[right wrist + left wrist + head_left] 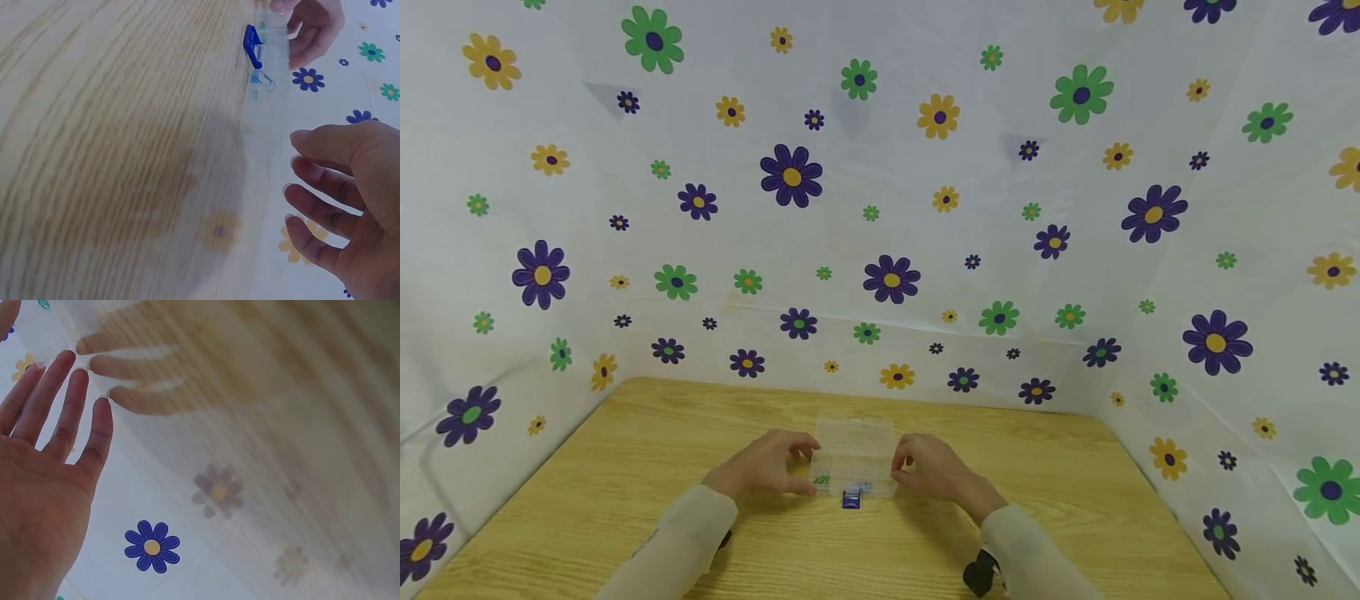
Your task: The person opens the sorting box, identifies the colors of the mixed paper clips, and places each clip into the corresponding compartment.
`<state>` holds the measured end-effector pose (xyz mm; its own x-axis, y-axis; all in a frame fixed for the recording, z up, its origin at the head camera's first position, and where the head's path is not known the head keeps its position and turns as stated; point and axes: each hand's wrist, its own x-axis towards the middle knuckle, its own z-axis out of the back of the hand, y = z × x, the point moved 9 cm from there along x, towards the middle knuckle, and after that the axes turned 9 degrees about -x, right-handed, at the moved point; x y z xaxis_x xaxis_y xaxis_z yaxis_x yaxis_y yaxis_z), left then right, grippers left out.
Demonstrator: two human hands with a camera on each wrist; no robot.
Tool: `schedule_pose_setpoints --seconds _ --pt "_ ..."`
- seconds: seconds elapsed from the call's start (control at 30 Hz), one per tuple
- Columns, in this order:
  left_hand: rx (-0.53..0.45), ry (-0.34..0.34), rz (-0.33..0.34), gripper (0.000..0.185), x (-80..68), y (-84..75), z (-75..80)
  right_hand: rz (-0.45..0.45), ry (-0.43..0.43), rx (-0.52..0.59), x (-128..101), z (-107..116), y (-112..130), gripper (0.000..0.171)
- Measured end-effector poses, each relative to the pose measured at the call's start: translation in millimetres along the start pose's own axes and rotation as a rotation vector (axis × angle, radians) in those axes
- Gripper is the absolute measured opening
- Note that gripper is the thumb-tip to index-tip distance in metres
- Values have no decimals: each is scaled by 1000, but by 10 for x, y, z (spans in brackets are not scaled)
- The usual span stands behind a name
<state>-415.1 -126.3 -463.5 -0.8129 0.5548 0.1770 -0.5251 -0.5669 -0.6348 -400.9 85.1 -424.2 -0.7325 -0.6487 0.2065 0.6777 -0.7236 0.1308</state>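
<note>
A clear plastic compartment box [853, 471] lies on the table with its transparent lid [854, 435] raised at the back. Small green pieces [822, 482] show in its left compartment, and small pale blue pieces [865, 487] lie nearer the right front. At the front edge is a blue clasp [851, 499]. My left hand [767, 462] is at the box's left end, thumb near the front corner; its fingers [67, 415] look extended in the left wrist view. By the right end, my right hand [934, 468] has loosely bent fingers with nothing visible between them; contact is unclear.
The wood-grain table [850, 550] reflects the hands in the wrist views. A white cloth [880, 233] with flower prints rises behind and along both sides. A dark object [980, 573] is below the right sleeve.
</note>
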Motion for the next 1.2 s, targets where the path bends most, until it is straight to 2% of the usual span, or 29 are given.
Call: schedule_pose_setpoints --seconds 0.23,0.53,0.73,0.97,1.2 --pt "3 -1 38 68 6 46 -9 -7 22 31 -62 92 -96 5" --pt "-3 3 18 68 -1 14 2 58 6 52 -255 260 -223 4" --pt "-5 2 13 69 -3 14 0 75 14 75 -424 282 -337 5" --pt "-14 0 15 69 -6 13 2 21 51 106 -612 265 -539 4" --pt "-13 -2 17 70 -11 8 0 25 49 143 -806 289 -667 4"
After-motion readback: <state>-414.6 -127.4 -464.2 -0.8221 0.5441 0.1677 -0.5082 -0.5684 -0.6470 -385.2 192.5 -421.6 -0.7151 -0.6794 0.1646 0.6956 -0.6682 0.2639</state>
